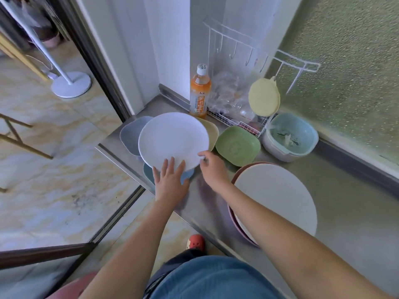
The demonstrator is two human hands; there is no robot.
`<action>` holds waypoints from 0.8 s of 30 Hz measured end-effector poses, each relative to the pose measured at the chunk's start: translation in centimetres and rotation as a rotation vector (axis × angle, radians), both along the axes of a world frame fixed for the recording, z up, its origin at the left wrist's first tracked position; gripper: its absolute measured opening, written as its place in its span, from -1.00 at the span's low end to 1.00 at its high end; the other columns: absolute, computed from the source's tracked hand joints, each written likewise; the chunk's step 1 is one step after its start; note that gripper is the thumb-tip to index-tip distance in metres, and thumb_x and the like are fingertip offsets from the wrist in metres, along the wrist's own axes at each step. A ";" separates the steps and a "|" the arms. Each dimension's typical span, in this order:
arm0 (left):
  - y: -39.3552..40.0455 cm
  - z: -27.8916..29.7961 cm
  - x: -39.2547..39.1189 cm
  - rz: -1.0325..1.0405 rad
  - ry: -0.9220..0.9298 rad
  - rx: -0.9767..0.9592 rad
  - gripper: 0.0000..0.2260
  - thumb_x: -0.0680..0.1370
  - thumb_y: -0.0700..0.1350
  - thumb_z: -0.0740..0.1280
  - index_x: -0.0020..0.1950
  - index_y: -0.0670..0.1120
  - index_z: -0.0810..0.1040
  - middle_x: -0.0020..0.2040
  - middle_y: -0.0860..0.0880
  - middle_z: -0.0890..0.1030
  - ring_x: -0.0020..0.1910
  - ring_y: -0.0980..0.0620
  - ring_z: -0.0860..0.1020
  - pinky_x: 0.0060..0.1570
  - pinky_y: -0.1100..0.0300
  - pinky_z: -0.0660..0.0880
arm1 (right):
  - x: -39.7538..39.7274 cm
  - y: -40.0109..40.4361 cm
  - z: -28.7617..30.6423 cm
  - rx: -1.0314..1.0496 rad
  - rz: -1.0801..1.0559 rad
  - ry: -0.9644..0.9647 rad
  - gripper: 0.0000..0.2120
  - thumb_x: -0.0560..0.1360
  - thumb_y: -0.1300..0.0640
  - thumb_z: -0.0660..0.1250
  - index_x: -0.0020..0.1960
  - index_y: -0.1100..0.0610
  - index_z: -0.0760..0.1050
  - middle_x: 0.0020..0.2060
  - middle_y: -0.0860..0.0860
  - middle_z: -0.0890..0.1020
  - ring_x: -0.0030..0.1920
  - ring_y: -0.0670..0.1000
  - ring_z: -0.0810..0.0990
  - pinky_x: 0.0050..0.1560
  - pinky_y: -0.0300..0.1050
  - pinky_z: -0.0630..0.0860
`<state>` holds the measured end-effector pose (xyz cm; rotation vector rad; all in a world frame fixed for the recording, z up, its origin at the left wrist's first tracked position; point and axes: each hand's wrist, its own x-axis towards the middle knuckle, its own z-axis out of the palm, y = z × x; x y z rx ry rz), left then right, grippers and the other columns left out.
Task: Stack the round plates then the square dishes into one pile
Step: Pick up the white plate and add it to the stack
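- Head view: a white plate sits near the front edge of the steel counter, directly ahead of both hands, and seems to lie on a blue plate whose rim peeks out beneath its near edge.
- The left hand lies on the white plate's near rim with fingers straight and spread, pressing or steadying and not gripping.
- The right hand is at the plate's right near edge, fingers loosely curved; whether it touches or pinches the rim I cannot tell.
- Square dishes ring the plate: a grey-blue dish tucked behind it to the left, a beige dish partly hidden behind its right side, a green dish just right of that.
- Being round, the plate has no long axis; what matters is that the green dish lies to the right, nearer the right hand.
- Judgement: the round plates look stacked, so the square dishes come next.
- A bottle stands behind, a big lid lies at the right.
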<state>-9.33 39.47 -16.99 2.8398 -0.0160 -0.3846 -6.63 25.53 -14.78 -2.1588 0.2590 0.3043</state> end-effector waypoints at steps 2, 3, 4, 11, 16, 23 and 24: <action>0.6 0.0 -0.1 0.017 -0.014 -0.037 -0.49 0.58 0.12 0.11 0.52 0.08 0.11 0.57 -0.07 0.02 0.55 -0.05 -0.06 0.48 -0.05 -0.26 | 0.4 0.9 -0.3 0.030 -0.123 -0.042 -0.76 0.54 0.16 0.21 0.20 0.12 0.45 0.01 0.10 0.60 0.03 0.09 0.56 0.02 -0.06 0.47; 0.9 0.1 -0.1 0.019 -0.021 -0.048 -0.48 0.58 0.12 0.11 0.52 0.07 0.11 0.57 -0.07 0.03 0.55 -0.05 -0.05 0.49 -0.01 -0.24 | 0.6 1.3 -0.2 0.072 -0.213 -0.054 -0.74 0.53 0.15 0.25 0.21 0.15 0.42 -0.08 0.09 0.59 -0.04 0.10 0.56 -0.04 -0.06 0.46; 1.2 0.1 -0.2 0.016 -0.028 -0.056 -0.48 0.58 0.12 0.11 0.52 0.06 0.10 0.57 -0.07 0.03 0.55 -0.04 -0.05 0.49 0.02 -0.23 | 0.9 1.7 -0.2 0.119 -0.311 -0.057 -0.70 0.52 0.16 0.28 0.23 0.17 0.36 -0.15 0.07 0.57 -0.11 0.10 0.55 -0.10 -0.05 0.46; 2.8 0.7 -0.3 0.113 -0.021 -0.281 -0.49 0.59 0.03 0.16 0.52 0.06 0.12 0.57 -0.04 0.03 0.55 -0.03 -0.03 0.50 0.08 -0.05 | 2.7 2.8 -2.0 0.267 -0.502 0.140 -0.86 0.43 0.13 0.26 -0.23 0.20 0.45 -0.23 0.16 0.64 -0.19 0.22 0.64 -0.12 0.21 0.60; 2.8 1.1 -0.2 0.379 -0.135 -0.475 -0.51 0.60 0.07 0.14 0.51 0.10 0.13 0.57 -0.03 0.06 0.54 -0.06 0.03 0.47 -0.05 0.09 | 2.3 2.0 0.5 0.365 -0.602 0.122 -0.77 0.44 0.31 0.17 -0.39 0.22 0.31 -0.24 0.21 0.60 -0.25 0.17 0.61 -0.23 0.14 0.64; 0.3 4.7 2.8 0.838 -0.123 -0.986 -0.54 0.57 0.05 0.18 0.46 -0.02 0.27 0.26 -0.05 0.50 0.24 -0.10 0.47 0.28 0.00 0.36 | -0.2 -4.3 2.5 0.108 -0.564 -0.076 -0.76 0.45 0.23 0.19 -0.38 0.19 0.28 -0.45 0.15 0.35 -0.37 0.08 0.33 -0.39 -0.09 0.26; -0.1 4.9 3.5 0.845 -0.083 -1.007 -0.55 0.56 0.06 0.18 0.43 -0.03 0.30 0.18 -0.03 0.53 0.15 -0.09 0.51 0.26 -0.02 0.41 | -0.8 -5.5 2.6 0.077 -0.575 -0.087 -0.77 0.46 0.22 0.20 -0.37 0.20 0.31 -0.45 0.15 0.38 -0.36 0.09 0.34 -0.39 -0.07 0.25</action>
